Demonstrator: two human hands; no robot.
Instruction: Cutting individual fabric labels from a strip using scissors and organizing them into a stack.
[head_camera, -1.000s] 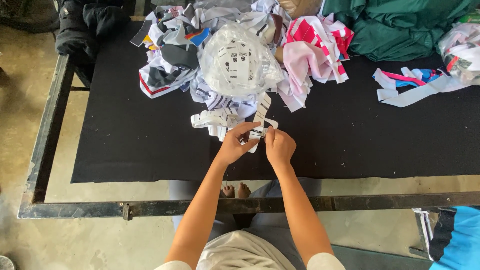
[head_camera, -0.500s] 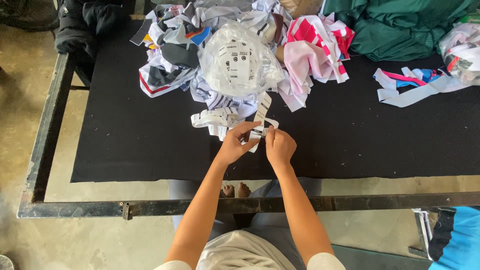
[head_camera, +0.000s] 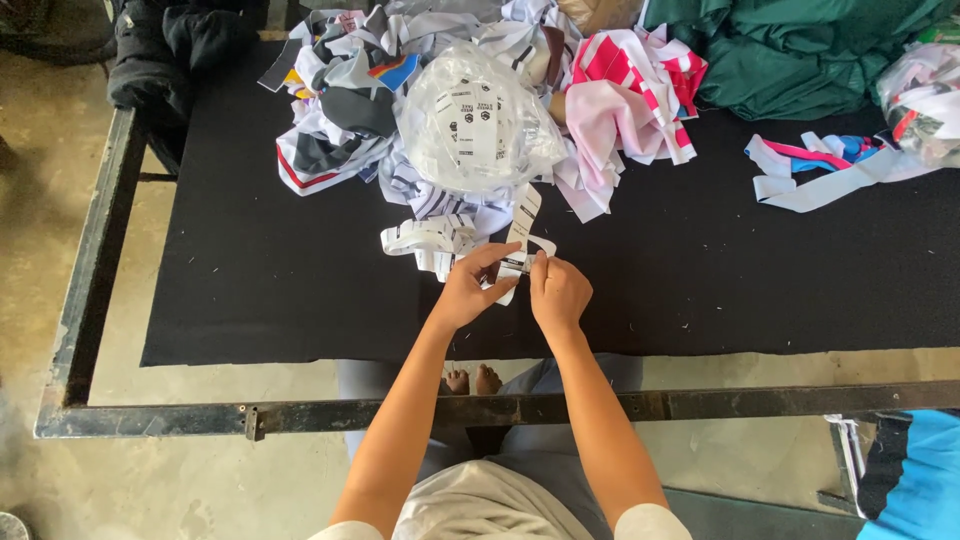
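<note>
White label strip (head_camera: 520, 240) lies near the front of the black worktop (head_camera: 250, 290), pinched at its lower end by the fingers of both the left hand (head_camera: 468, 290) and right hand (head_camera: 560, 292). Just behind sit a clear plastic bag (head_camera: 480, 125) and heaped fabric scraps (head_camera: 620, 110).

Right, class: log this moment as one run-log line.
left hand: pinching white label strip | right hand: pinching same strip | surface: black table mat | behind: clear bag of labels
</note>
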